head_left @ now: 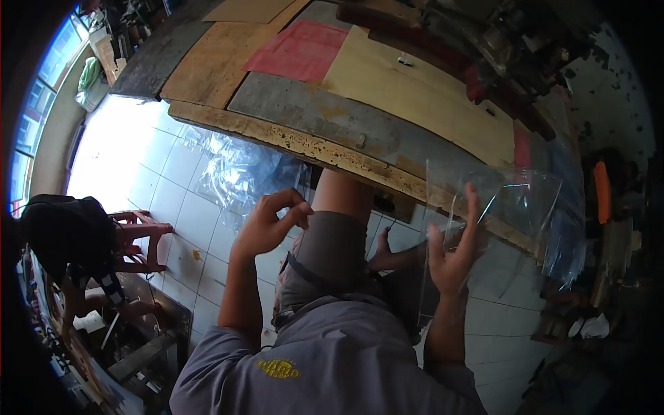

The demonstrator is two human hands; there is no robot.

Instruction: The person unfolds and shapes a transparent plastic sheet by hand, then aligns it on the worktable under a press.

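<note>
My left hand [272, 223] is raised in front of the bench edge, above my thigh. Its fingers are curled in toward the thumb, and nothing shows between them. My right hand [454, 257] is upright at the front of the bench, thumb and forefinger stretched apart. A clear plastic sheet or bag [529, 190] hangs around and in front of this hand, carried by it. Whether the hand is inside the plastic or behind it, I cannot tell. The plastic reaches over the bench edge [332, 158] on the right.
On the bench lie a red sheet [301, 50] and a long pale yellow board [415, 90]. A dark machine [512, 48] stands at the back right. More clear plastic [242, 173] lies on the floor at left. A red stool [144, 238] with a black bag [69, 228] stands further left.
</note>
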